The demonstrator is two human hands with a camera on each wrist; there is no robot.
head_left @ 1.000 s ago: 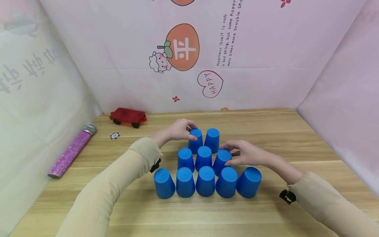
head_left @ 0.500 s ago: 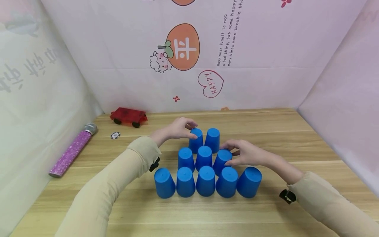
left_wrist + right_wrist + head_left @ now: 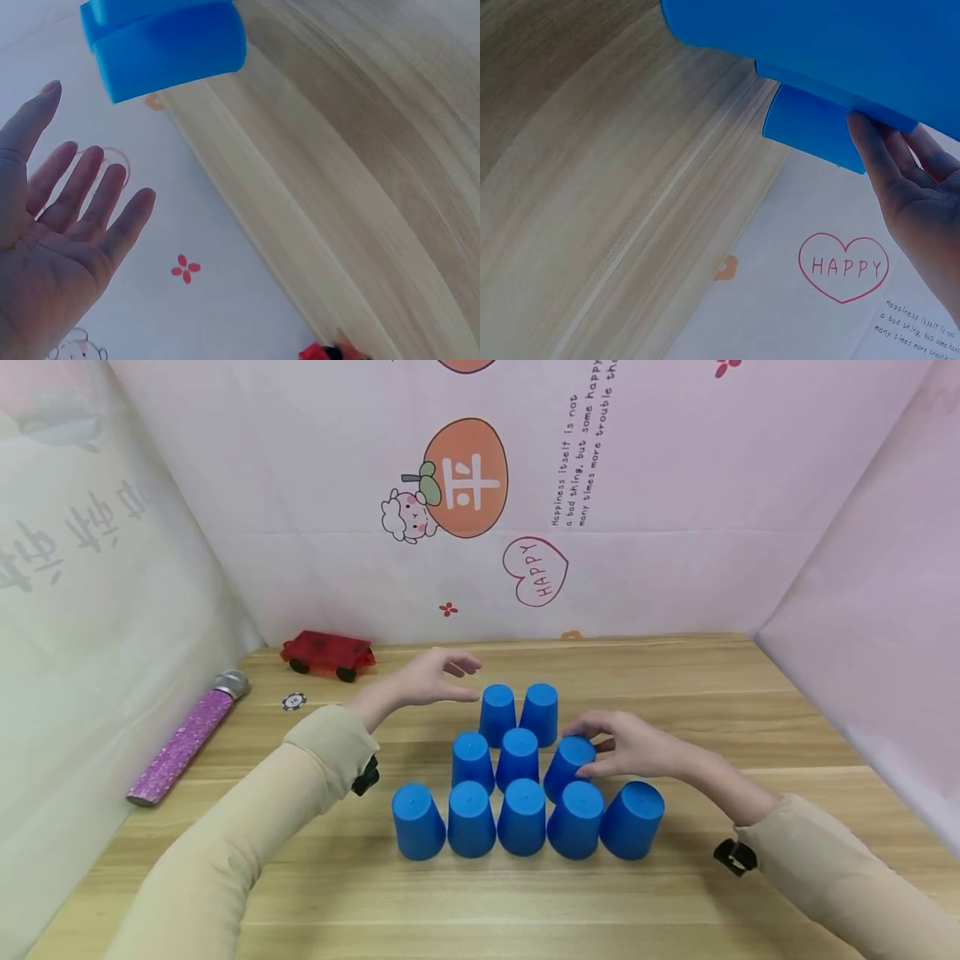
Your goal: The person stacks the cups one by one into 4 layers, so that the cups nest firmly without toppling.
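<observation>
Blue cups stand upside down in three rows in the head view: two at the back, three in the middle, several in front. My left hand (image 3: pixel 435 678) hovers just left of the back-left cup (image 3: pixel 497 717), fingers spread, apart from it. In the left wrist view, the left palm (image 3: pixel 56 251) faces up with nothing in it. My right hand (image 3: pixel 633 745) holds the right-hand cup of the middle row (image 3: pixel 567 768), thumb on the near side and fingers behind. The right wrist view shows those fingers (image 3: pixel 877 154) against blue cup walls.
The front row (image 3: pixel 522 818) stands close before the held cup. At the back left are a red toy car (image 3: pixel 327 653) and a poker chip (image 3: pixel 294 701). A glittery purple microphone (image 3: pixel 187 739) lies along the left side. White printed cloth (image 3: pixel 660 585) walls the table.
My left hand has let go of the back-left cup and drawn away to the left, its fingers opening. The right hand and its cup have shifted very slightly right.
</observation>
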